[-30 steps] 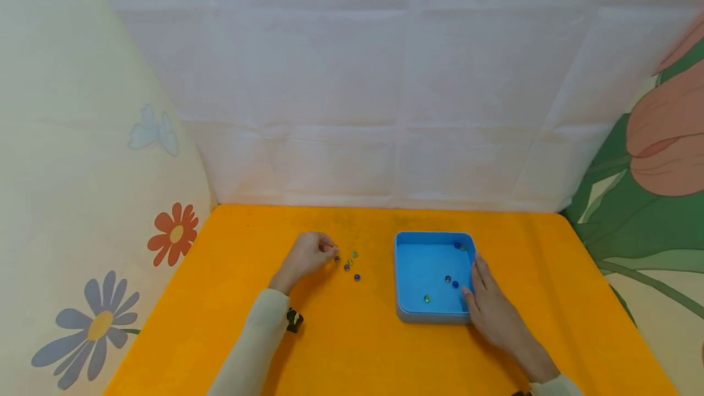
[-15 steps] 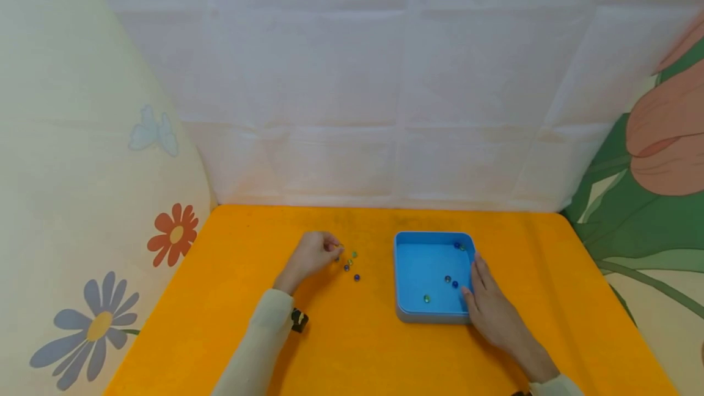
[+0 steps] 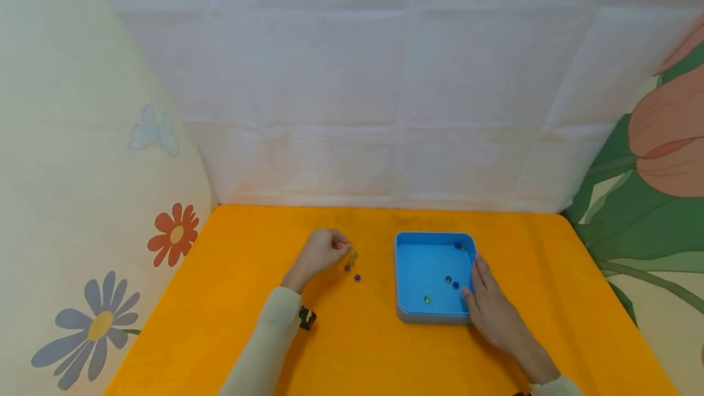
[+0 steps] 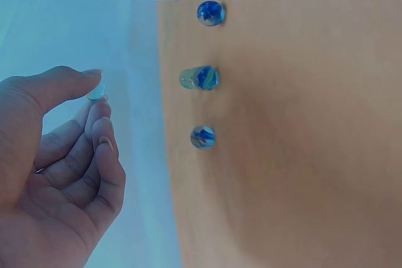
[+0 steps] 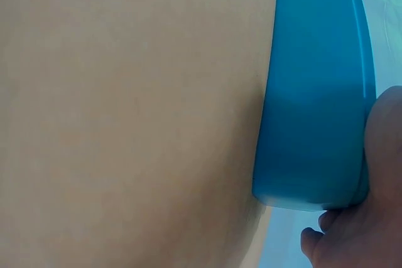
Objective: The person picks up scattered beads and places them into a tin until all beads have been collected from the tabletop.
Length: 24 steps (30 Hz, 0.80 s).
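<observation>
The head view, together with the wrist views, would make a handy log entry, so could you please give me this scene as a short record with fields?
Surface: orange-yellow tabletop
Container: blue tray, upright
Marbles in tray: five visible
Marbles on tabletop: four visible, left of the tray in the head view
Left hand: pinches a pale marble between thumb and fingertips
Right hand: holds the tray's right side, thumb over the rim
Backdrop: white cloth behind the tabletop
</observation>
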Tool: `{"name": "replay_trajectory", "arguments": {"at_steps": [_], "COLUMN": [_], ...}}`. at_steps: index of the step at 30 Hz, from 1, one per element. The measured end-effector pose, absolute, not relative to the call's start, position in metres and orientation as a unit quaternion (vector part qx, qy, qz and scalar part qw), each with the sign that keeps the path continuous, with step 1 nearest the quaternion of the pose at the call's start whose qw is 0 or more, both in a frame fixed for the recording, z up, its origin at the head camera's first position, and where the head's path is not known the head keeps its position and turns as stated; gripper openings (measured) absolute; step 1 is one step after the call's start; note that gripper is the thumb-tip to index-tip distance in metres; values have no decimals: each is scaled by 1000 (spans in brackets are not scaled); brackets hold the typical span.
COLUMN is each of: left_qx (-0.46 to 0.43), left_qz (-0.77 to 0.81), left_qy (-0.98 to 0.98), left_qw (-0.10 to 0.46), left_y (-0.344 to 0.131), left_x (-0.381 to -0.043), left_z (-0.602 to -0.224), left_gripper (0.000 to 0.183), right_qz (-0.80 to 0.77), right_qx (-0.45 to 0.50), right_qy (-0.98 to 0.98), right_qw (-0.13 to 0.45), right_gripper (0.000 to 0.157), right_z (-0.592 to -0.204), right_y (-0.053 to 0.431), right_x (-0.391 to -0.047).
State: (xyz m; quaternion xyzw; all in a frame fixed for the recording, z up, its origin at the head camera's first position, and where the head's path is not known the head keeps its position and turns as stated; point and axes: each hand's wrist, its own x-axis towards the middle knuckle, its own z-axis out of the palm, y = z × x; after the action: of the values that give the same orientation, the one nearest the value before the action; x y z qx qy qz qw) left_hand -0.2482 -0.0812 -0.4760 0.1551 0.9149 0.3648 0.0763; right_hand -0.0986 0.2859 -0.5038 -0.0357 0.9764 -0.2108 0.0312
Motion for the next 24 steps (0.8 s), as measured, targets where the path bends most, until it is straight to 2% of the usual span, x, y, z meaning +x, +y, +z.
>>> {"name": "replay_trajectory", "arguments": {"at_steps": [24], "left_qx": [184], "left_qz": [363], "left_qy": [910], "left_qw": [81], "left_y": [-56], "left_x": [-250], "left_z": [-472], "left_gripper": [21], "right_qz": [-210], "right_qx": [-35], "right_qy": [976], "right_qw": [36], "right_gripper": [75], "right_z": [-504], "right_y": [287], "right_x": [-99]}}
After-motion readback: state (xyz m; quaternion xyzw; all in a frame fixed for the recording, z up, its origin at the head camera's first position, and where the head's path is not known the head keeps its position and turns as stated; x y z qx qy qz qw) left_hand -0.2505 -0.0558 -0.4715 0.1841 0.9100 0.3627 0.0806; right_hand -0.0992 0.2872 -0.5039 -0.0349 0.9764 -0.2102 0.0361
